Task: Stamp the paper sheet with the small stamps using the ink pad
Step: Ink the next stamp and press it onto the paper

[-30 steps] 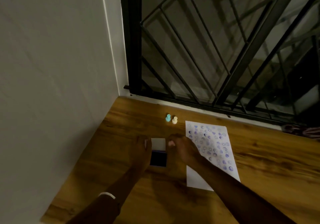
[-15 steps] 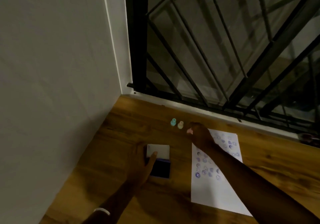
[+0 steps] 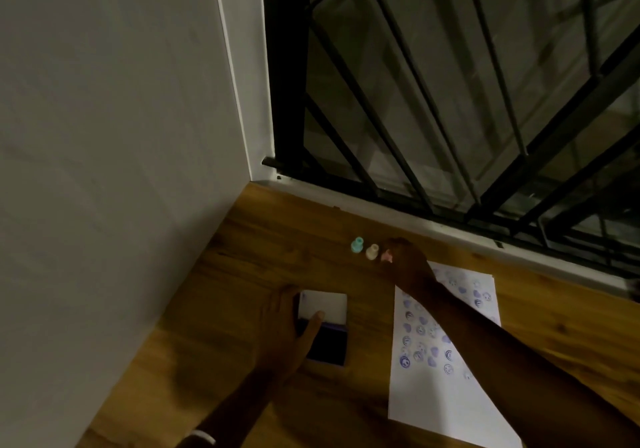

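Right hand (image 3: 407, 262) grip holds small pink stamp (image 3: 387, 255) beside cream stamp (image 3: 372, 251), near surface's far edge. Left hand (image 3: 289, 330) grip narrow, steadying open dark-blue ink pad (image 3: 327, 342).

Three small stamps stand in a row: a teal stamp (image 3: 357, 244) farthest from the right hand (image 3: 408, 264), a cream stamp (image 3: 372, 251) next to it, and a pink stamp (image 3: 387, 255) at that hand's fingertips. One ink pad (image 3: 325, 330) lies open under the thumb of the left hand (image 3: 282, 326). One paper sheet (image 3: 440, 361) lies beneath the right forearm, with several dozen purple prints on it; the exact number cannot be told, as some are hidden and blurred. Two hands are in view.
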Available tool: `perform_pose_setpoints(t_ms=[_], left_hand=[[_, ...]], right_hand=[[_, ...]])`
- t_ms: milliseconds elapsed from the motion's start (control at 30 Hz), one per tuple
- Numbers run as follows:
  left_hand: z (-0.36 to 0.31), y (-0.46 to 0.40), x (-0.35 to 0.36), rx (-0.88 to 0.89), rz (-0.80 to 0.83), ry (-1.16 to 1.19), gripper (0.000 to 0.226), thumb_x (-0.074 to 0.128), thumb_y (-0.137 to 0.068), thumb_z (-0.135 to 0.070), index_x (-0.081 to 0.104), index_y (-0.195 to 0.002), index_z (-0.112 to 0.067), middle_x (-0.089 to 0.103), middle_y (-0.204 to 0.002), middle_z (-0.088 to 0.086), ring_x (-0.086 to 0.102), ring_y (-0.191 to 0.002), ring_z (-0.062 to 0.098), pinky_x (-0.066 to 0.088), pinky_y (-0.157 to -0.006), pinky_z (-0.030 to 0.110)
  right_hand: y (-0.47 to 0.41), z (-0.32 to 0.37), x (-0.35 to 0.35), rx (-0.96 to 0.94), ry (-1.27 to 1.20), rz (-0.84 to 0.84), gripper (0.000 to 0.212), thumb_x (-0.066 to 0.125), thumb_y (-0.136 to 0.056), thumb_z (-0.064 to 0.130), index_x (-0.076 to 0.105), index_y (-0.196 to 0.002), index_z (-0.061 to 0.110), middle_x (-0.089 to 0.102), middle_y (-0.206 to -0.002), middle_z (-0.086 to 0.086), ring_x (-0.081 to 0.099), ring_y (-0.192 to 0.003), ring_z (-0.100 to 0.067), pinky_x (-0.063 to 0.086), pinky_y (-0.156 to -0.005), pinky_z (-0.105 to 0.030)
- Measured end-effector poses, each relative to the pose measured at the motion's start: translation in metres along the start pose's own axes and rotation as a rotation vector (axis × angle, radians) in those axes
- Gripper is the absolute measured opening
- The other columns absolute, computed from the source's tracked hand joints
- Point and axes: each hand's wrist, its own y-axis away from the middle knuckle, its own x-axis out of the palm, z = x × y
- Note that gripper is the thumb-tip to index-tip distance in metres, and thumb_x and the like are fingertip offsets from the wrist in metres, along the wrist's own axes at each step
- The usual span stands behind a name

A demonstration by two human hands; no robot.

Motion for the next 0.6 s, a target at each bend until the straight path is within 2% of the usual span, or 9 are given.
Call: perform_pose_setpoints(t_ms=[100, 233, 400, 600], left_hand=[[0.0, 0.0, 0.0, 0.005, 0.005, -0.005, 0.068, 0.048, -0.083, -0.069, 0.049, -0.131, -0.02, 0.055, -0.131, 0.0, 0.051, -0.12, 0.017, 0.042, -0.099, 0.028], [-0.002, 0.0, 0.0, 0.003, -0.01, -0.008, 0.069, 0.049, -0.083, -0.067, 0.051, -0.129, -0.016, 0.057, -0.128, 0.003, 0.054, -0.117, 0.02, 0.05, -0.095, 0.037], [-0.001, 0.0, -0.001, -0.012, 0.015, -0.004, 0.071, 0.044, -0.084, -0.07, 0.049, -0.13, -0.017, 0.055, -0.13, 0.001, 0.052, -0.12, 0.019, 0.047, -0.098, 0.039], [-0.004, 0.001, -0.004, -0.054, -0.004, 0.064, 0.059, 0.044, -0.088, -0.061, 0.05, -0.13, -0.019, 0.057, -0.128, 0.002, 0.054, -0.118, 0.02, 0.047, -0.099, 0.038]], right_hand=[[-0.001, -0.001, 0.0, -0.022, 0.015, -0.016, 0.03, 0.069, -0.085, 0.022, 0.062, -0.111, 0.009, 0.061, -0.115, -0.012, 0.059, -0.102, -0.027, 0.051, -0.088, -0.038], [0.001, 0.0, 0.0, -0.11, 0.038, -0.092, 0.041, 0.072, -0.083, 0.031, 0.061, -0.118, 0.012, 0.062, -0.117, -0.01, 0.059, -0.106, -0.028, 0.05, -0.089, -0.041], [-0.001, 0.009, -0.003, -0.162, 0.063, -0.153, 0.023, 0.067, -0.086, 0.03, 0.068, -0.103, 0.014, 0.067, -0.107, -0.009, 0.061, -0.097, -0.026, 0.051, -0.084, -0.041], [0.014, 0.02, -0.01, -0.198, 0.038, -0.183, 0.021, 0.068, -0.087, 0.025, 0.068, -0.102, 0.01, 0.067, -0.108, -0.012, 0.06, -0.1, -0.027, 0.049, -0.088, -0.041]])
